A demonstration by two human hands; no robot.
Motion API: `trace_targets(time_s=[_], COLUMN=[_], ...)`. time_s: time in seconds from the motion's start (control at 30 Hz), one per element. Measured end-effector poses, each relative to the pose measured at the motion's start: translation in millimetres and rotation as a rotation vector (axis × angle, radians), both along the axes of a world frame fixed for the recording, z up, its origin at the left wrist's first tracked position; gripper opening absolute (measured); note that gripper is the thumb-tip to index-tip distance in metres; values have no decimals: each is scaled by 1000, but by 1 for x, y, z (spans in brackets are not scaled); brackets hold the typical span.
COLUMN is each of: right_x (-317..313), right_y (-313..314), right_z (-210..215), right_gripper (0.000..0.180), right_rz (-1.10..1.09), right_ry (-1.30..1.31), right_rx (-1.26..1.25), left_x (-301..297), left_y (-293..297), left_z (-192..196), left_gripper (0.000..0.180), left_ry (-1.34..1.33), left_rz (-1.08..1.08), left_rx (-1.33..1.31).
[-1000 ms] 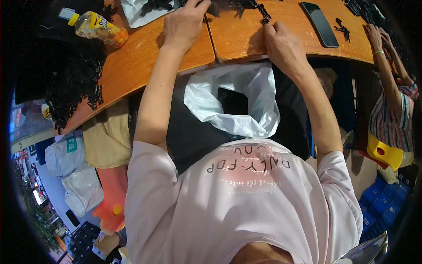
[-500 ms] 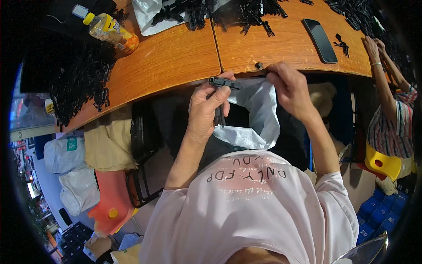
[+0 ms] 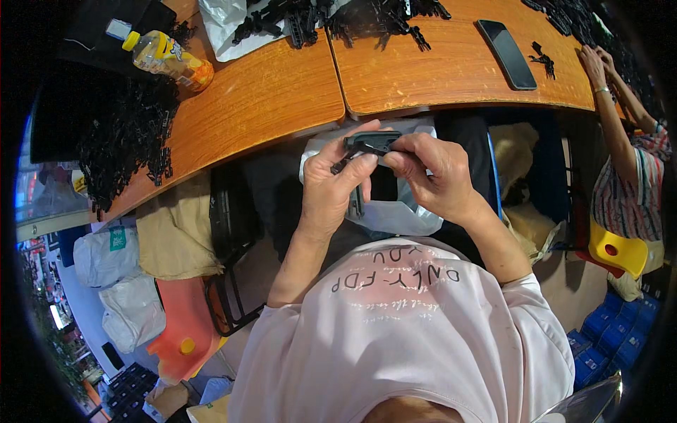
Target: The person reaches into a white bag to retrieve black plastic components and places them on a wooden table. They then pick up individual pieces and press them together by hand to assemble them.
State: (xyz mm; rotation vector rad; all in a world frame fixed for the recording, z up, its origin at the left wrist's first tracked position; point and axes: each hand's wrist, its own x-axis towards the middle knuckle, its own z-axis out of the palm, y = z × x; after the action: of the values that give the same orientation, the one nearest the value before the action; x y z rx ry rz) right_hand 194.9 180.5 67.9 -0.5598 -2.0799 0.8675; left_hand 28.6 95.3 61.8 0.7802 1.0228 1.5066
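A: What is gripped, and where?
B: A black part is held between both hands: clasped in the closed left hand, its right end pinched by thumb and forefinger of the right hand. Whether a smaller piece is also pinched cannot be told. A white bag is seen open beneath the fingers.

A: The surface?
B: Orange-brown wooden table, its near edge just beyond the fingers. Divided by a dark seam slightly left of them; scuffed pale to the right. Loose black pieces are heaped straight ahead, some on a white sheet. A further dark heap is piled well left, near a yellow-capped bottle. Ahead and right, a phone is laid beside a small black cluster.

A: The room?
B: Far right of the fingers, a co-worker's hands are seen at the table; a yellow stool and blue crates are set nearer. Lower left, tan cloth, white sacks and a red stool are noted.
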Motion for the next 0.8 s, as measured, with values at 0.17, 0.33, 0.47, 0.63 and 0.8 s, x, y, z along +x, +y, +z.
trace_targets(time_s=[0.17, 0.33, 0.47, 0.63, 0.8], right_x=[1, -2, -3, -8, -2], right_y=[-1, -5, -12, -17, -12], right_z=[0, 0, 6, 19, 7], right_gripper=[19, 21, 22, 30, 30], right_rz=[-11, -8, -11, -164, 24], right_ry=[-1, 63, 51, -36, -52], right_rx=[126, 89, 87, 41, 115], left_x=[-1, 5, 9, 8, 7], left_y=[-4, -5, -5, -9, -11], left_z=[7, 4, 1, 0, -1], left_gripper=[38, 34, 30, 39, 26], left_ry=[-16, 205, 273, 296, 259], left_rz=[-43, 111, 173, 246, 172], left_rx=[-9, 108, 184, 197, 213])
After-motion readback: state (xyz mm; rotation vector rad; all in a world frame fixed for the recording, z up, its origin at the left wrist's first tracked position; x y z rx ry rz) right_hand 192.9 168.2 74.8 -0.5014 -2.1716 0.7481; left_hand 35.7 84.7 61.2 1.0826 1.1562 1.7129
